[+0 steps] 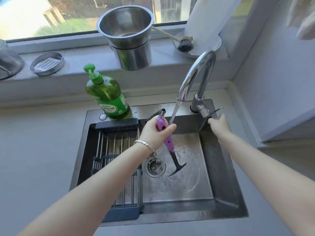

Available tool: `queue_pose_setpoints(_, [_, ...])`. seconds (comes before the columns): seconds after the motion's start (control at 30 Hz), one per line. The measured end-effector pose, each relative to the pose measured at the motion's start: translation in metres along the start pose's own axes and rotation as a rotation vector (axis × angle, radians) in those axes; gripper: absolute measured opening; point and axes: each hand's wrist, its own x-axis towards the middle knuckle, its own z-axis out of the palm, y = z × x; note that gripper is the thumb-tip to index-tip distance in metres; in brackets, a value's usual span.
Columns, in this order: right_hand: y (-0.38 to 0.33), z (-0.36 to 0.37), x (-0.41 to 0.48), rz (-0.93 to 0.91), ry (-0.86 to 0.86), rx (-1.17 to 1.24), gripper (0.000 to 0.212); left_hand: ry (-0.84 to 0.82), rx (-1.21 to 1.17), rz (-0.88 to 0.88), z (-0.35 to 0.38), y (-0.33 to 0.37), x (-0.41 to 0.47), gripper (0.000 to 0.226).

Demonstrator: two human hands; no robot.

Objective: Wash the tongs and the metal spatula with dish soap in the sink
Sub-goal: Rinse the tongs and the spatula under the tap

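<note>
The purple-handled tongs with black tips (pixel 167 142) hang tips-down over the steel sink basin (pixel 221 176), right in the stream of water falling from the curved chrome faucet (pixel 196 77). The left hand (pixel 156 132) has its fingers wrapped tight around the purple grip, thumb pressed across the front. The black tips hover just above the round drain (pixel 155 166), near but not touching the wet floor of the basin. The right hand (pixel 219 124) reaches to the faucet's lever handle (pixel 212 113); its fingers curl against the lever, though I cannot tell how firmly they close on it.

I see no metal spatula clearly; a dark metal end pokes up behind the left hand, and it may be part of the tongs.

My worry is the grip: wet plastic is slippery, and if soap goes on next, the tongs could slide out and clatter onto the drain. Pushing the lever too far would likely make the stream splash off the handle onto the grey counter.

The green dish soap bottle with a pump top (pixel 106 96) stands on the sink's back ledge, just left of the faucet, within easy reach. A black-framed wire drying rack (pixel 117 160) fills the basin's left part, leaving less room to work. On the windowsill sit stacked steel pots (pixel 127 36), a dish brush (pixel 185 44) and a round metal tin (pixel 46 63), well clear.
</note>
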Motion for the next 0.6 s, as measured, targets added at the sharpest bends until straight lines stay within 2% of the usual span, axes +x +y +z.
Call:
queue_pose_setpoints(0.13, [-0.007,0.007,0.015,-0.019,0.027,0.087,0.053,0.045,-0.02,-0.023,0.004,-0.001,0.001,0.031])
queue_pose_setpoints(0.23, [-0.013,0.011,0.022,-0.017,0.017,0.104,0.069,0.046,-0.007,-0.023,0.006,-0.005,0.0,0.029])
queue_pose_setpoints(0.47, [-0.031,-0.001,0.032,-0.024,-0.112,-0.109,0.088,0.087,0.011,-0.086,0.006,-0.008,0.0,0.027])
queue_pose_setpoints(0.5, [-0.029,-0.003,0.029,-0.019,-0.134,-0.178,0.084,0.1,0.012,-0.096,0.006,-0.008,0.0,0.026])
queue_pose_setpoints(0.6, [-0.022,-0.003,0.001,0.047,-0.214,-0.263,0.054,0.143,0.008,-0.109,0.006,-0.008,-0.004,0.026])
